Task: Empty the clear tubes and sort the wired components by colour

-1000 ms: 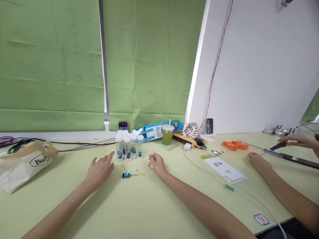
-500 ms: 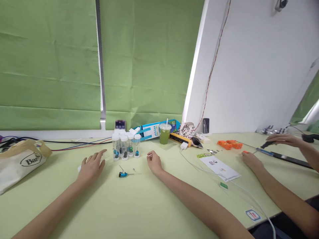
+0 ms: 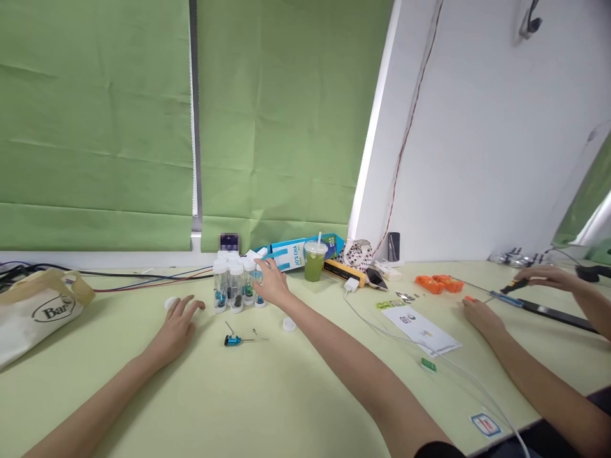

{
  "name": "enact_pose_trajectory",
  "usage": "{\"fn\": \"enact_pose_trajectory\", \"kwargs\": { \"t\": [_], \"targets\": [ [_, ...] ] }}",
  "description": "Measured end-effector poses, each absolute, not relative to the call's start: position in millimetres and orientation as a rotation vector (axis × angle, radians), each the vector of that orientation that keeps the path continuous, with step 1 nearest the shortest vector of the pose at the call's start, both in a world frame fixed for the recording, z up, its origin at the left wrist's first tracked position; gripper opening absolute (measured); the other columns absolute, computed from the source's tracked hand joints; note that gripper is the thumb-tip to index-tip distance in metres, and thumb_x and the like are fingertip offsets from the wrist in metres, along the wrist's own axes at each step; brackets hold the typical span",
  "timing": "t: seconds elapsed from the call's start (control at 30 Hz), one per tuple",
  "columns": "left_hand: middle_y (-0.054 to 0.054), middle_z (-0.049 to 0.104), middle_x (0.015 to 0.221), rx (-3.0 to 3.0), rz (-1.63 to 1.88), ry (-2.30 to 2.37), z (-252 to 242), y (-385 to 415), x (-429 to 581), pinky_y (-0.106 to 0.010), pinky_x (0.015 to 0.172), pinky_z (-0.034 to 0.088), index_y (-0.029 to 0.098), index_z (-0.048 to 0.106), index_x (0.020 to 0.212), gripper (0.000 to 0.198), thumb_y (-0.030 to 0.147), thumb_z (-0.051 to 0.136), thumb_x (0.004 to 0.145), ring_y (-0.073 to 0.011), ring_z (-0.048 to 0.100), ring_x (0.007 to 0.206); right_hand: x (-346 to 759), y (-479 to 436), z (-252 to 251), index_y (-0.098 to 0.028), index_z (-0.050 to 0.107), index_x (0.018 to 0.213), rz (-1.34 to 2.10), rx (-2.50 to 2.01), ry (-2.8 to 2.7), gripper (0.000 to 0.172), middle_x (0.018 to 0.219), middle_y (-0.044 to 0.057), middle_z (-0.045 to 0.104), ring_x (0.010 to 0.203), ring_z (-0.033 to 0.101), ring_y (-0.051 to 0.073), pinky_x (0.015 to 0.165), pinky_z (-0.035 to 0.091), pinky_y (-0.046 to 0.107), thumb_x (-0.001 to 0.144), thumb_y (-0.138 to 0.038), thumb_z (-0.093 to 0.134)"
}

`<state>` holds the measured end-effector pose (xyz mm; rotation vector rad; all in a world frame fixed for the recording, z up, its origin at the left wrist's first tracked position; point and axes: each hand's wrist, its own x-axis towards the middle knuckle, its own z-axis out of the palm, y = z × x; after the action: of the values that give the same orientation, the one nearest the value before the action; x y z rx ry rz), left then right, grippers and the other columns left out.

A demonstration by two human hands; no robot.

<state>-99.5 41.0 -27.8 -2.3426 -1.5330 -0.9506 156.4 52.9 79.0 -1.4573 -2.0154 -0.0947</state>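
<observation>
Several clear plastic tubes with white caps stand upright in a cluster, with small blue, green and dark parts inside. My right hand is closed around the upper part of the rightmost tube, partly hiding it. My left hand lies on the table left of the cluster, fingers spread and holding nothing, beside a white cap. In front of the tubes lies a small blue and black metal part with a thin shaft. Tiny metal pieces are near it. Another white cap rests below my right forearm.
Behind are a green drink cup, a blue and white carton and a yellow power strip. A cloth bag sits at left. At right, a co-worker's hands work near orange parts; a white cable crosses the table.
My right hand has moved left and forward from the tabletop to the rightmost tube, and a white cap shows where it rested. My left hand has drawn slightly back.
</observation>
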Motion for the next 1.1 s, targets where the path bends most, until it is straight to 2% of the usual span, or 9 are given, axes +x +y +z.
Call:
{"fn": "enact_pose_trajectory", "kwargs": {
  "t": [0.13, 0.23, 0.43, 0.53, 0.67, 0.77, 0.87, 0.97, 1.1],
  "targets": [
    [-0.01, 0.038, 0.116, -2.386, -0.985, -1.6, -26.0, 41.0, -98.2, -0.047, 0.091, 0.033, 0.022, 0.044, 0.1, 0.031, 0.025, 0.044, 0.069, -0.0292, 0.032, 0.115, 154.2, 53.1, 76.2, -0.029, 0.04, 0.111, -0.165, -1.474, -1.984, 0.039, 0.107, 0.005, 0.043, 0.087, 0.049, 0.018, 0.073, 0.036, 0.03, 0.074, -0.022, 0.048],
    [-0.009, 0.036, 0.113, -2.413, -1.012, -1.626, -23.3, 39.0, -96.4, -0.044, 0.089, 0.036, 0.022, 0.044, 0.1, 0.029, 0.027, 0.044, 0.071, -0.0276, 0.038, 0.11, 164.0, 47.9, 75.0, -0.026, 0.04, 0.106, -0.129, -1.456, -1.921, 0.033, 0.099, 0.004, 0.044, 0.075, 0.049, 0.015, 0.067, 0.036, 0.027, 0.075, -0.018, 0.044],
    [-0.009, 0.035, 0.105, -2.33, -1.034, -1.735, -21.0, 39.9, -97.9, -0.04, 0.085, 0.039, 0.022, 0.043, 0.098, 0.029, 0.012, 0.035, 0.072, -0.025, 0.042, 0.101, 194.1, 37.0, 69.5, -0.022, 0.042, 0.088, 0.012, -1.381, -1.804, 0.023, 0.085, 0.001, 0.047, 0.079, 0.048, 0.016, 0.068, 0.036, 0.027, 0.067, -0.019, 0.049],
    [-0.009, 0.037, 0.102, -2.249, -1.024, -1.781, -16.4, 35.6, -94.3, -0.042, 0.085, 0.038, 0.02, 0.044, 0.098, 0.023, 0.02, 0.036, 0.076, -0.0268, 0.043, 0.099, 201.3, 28.9, 61.4, -0.021, 0.041, 0.082, 0.084, -1.353, -1.737, 0.019, 0.077, -0.001, 0.048, 0.072, 0.05, 0.015, 0.061, 0.037, 0.025, 0.065, -0.024, 0.049],
    [-0.009, 0.042, 0.101, -2.256, -1.041, -1.722, 0.8, 15.4, -75.6, -0.044, 0.085, 0.037, 0.021, 0.047, 0.098, 0.027, 0.039, 0.037, 0.081, -0.028, 0.042, 0.099, 193.6, 15.6, 46.9, -0.021, 0.035, 0.078, 0.4, -1.31, -1.633, 0.021, 0.067, -0.004, 0.048, 0.048, 0.051, 0.01, 0.044, 0.036, 0.021, 0.067, -0.031, 0.051],
    [-0.007, 0.044, 0.108, -2.449, -1.086, -1.494, 14.3, -3.8, -56.0, -0.04, 0.089, 0.036, 0.024, 0.044, 0.106, 0.03, 0.04, 0.034, 0.083, -0.0243, 0.043, 0.104, 178.3, 7.6, 34.6, -0.022, 0.031, 0.076, 0.704, -1.249, -1.529, 0.024, 0.053, -0.008, 0.046, 0.038, 0.052, 0.011, 0.039, 0.036, 0.019, 0.068, -0.033, 0.051],
    [-0.007, 0.041, 0.117, -2.667, -1.029, -1.273, 19.9, -15.4, -42.1, -0.036, 0.09, 0.037, 0.025, 0.04, 0.114, 0.039, 0.043, 0.044, 0.079, -0.0239, 0.042, 0.108, 164.1, 1.8, 24.0, -0.022, 0.028, 0.076, 1.03, -1.224, -1.367, 0.023, 0.043, -0.008, 0.049, 0.037, 0.053, 0.013, 0.039, 0.038, 0.019, 0.071, -0.033, 0.048],
    [-0.006, 0.045, 0.112, -2.747, -1.051, -1.276, 19.5, -16.4, -39.3, -0.034, 0.087, 0.038, 0.025, 0.042, 0.11, 0.034, 0.042, 0.043, 0.08, -0.0226, 0.046, 0.105, 157.5, -3.2, 17.6, -0.022, 0.028, 0.076, 1.298, -1.174, -1.262, 0.022, 0.044, -0.004, 0.056, 0.032, 0.049, 0.011, 0.036, 0.036, 0.019, 0.074, -0.037, 0.044],
    [-0.004, 0.053, 0.101, -2.853, -1.099, -1.34, 20.4, -12.1, -45.0, -0.03, 0.079, 0.041, 0.024, 0.045, 0.1, 0.025, 0.04, 0.041, 0.081, -0.0208, 0.051, 0.093, 158.6, -7.2, 14.2, -0.022, 0.031, 0.078, 1.432, -1.069, -1.268, 0.018, 0.041, -0.006, 0.054, 0.024, 0.037, 0.007, 0.031, 0.028, 0.016, 0.076, -0.038, 0.04]
  ]
}}
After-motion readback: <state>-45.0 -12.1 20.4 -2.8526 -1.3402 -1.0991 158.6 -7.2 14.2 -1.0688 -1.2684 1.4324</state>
